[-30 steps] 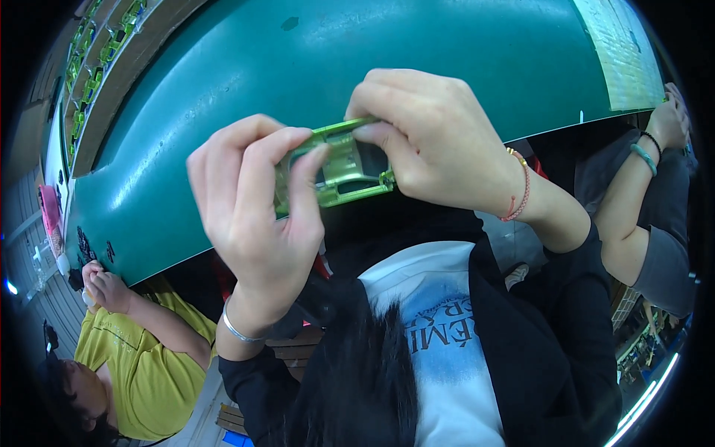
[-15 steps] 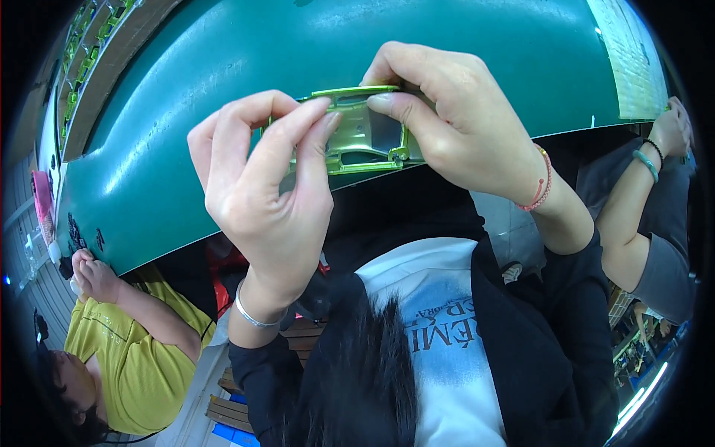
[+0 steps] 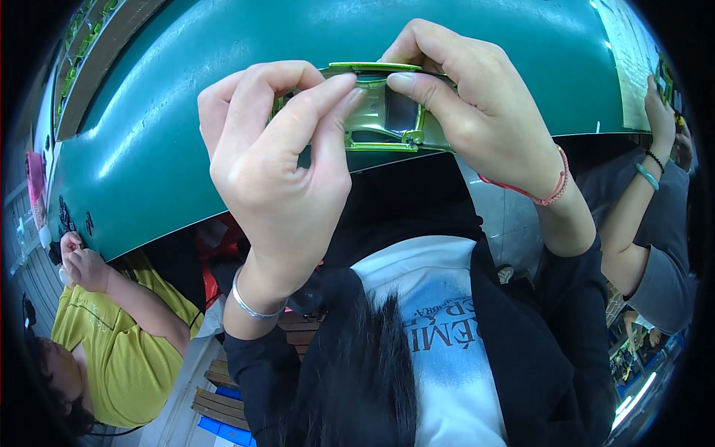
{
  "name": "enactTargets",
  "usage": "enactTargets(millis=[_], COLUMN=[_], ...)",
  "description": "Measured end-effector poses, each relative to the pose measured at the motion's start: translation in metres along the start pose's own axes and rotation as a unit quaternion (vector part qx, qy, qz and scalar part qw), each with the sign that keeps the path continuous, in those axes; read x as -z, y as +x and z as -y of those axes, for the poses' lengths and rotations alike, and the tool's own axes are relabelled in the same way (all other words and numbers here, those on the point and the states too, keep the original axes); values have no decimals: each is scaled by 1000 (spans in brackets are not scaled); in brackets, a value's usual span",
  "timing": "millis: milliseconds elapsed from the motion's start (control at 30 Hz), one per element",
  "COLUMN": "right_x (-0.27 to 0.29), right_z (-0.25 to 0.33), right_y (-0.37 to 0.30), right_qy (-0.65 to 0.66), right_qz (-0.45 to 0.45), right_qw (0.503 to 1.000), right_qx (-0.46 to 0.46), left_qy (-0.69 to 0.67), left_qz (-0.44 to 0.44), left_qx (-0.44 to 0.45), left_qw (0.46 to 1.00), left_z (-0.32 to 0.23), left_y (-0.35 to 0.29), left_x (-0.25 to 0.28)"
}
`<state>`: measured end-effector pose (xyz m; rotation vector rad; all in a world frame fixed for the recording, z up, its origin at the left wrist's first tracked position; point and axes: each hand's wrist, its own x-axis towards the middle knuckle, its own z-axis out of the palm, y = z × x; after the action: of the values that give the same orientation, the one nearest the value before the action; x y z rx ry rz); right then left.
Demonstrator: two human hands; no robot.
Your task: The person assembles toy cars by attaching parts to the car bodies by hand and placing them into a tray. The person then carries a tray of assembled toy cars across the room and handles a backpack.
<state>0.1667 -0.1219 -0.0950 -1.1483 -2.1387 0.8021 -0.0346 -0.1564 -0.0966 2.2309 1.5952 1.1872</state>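
A shiny yellow-green toy car body (image 3: 369,113) is held up over the near edge of the green table, roof and dark window upward. My left hand (image 3: 287,145) curls over its left end, with thumb and index finger pinched close together at the far side of the roof. Whether a tiny part sits between those fingertips, I cannot tell. My right hand (image 3: 480,112) grips the car's right end, the thumb on top by the far edge and the fingers behind it. A green side panel (image 3: 372,66) stands out along the far side. My left hand hides the car's left end.
Green table (image 3: 223,141) spreads ahead. A tray (image 3: 86,63) of several green parts lies at the far left, small black parts (image 3: 67,217) at the left edge. A person in yellow (image 3: 134,343) sits left; another person's arm (image 3: 629,216) is at right, beside a pale sheet (image 3: 625,59).
Both hands and the car have shifted slightly up and to the right in view, with the same grip. The hand of the person at right has risen.
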Motion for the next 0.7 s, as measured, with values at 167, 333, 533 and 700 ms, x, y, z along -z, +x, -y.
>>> enactTargets(millis=[167, 333, 533, 700], right_x=[0, 1, 0, -2], right_z=[2, -3, -7, -6], right_y=[0, -1, 0, 0], right_qy=[-9, -19, -15, -48], right_qz=[6, 7, 15, -17], right_qw=[1000, 999, 999, 995], right_qx=[-5, 29, 28, 82], left_qy=[-21, -9, -9, 0], left_qz=[8, 3, -26, -44], left_qx=[-2, -1, -16, -29], left_qw=[1000, 1000, 999, 999], left_z=[4, 3, 5, 0], left_y=[3, 7, 6, 6], left_x=[1, -5, -14, -16])
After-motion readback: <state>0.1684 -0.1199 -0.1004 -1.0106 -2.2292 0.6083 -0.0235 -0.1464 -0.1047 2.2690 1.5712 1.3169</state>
